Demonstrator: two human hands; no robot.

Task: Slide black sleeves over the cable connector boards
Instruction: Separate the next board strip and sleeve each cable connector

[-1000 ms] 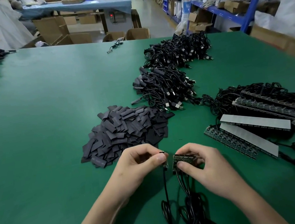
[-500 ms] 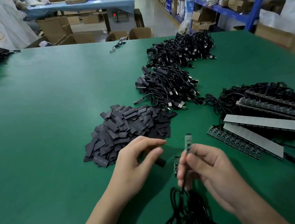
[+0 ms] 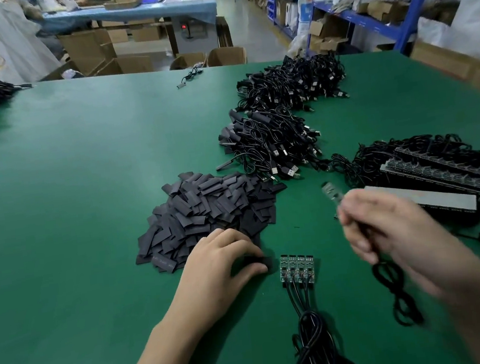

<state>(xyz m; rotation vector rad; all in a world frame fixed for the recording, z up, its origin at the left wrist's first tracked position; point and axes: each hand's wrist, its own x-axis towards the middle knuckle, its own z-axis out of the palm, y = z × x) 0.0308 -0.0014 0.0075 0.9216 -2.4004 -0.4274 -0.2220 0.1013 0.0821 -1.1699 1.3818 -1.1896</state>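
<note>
**Left hand on a sleeve, bare board held ready in the right**

The sleeve pile (image 3: pixel 206 215) sits left of centre on the green table (image 3: pixel 74 230). The left hand (image 3: pixel 216 271) is at the pile's near edge with fingers curled. Its thumb and fingertips pinch one black sleeve (image 3: pixel 264 262) down on the table. Just right of it a short strip of boards (image 3: pixel 298 268) lies flat, with its leads bundled toward the viewer. The right hand (image 3: pixel 388 233) is up off the table and motion-blurred. Its fingers look curled round a cable (image 3: pixel 394 284), and the connector board (image 3: pixel 331 191) sticks out above them, bare, with no sleeve on it. Exact finger placement there: cannot tell. Far right are board panels (image 3: pixel 429 178) on a cable tangle.

The step looks like fetching a sleeve, then threading it.
- Lift one sleeve only, since they overlap and a neighbour could ride along.
- Squeeze the long edges so the flattened tube opens.
- Feed the board in end-on, not tilted, or the corners will likely snag.
- Hold the cable close under the board so it doesn't flop.
- Push until the board is covered.
</note>
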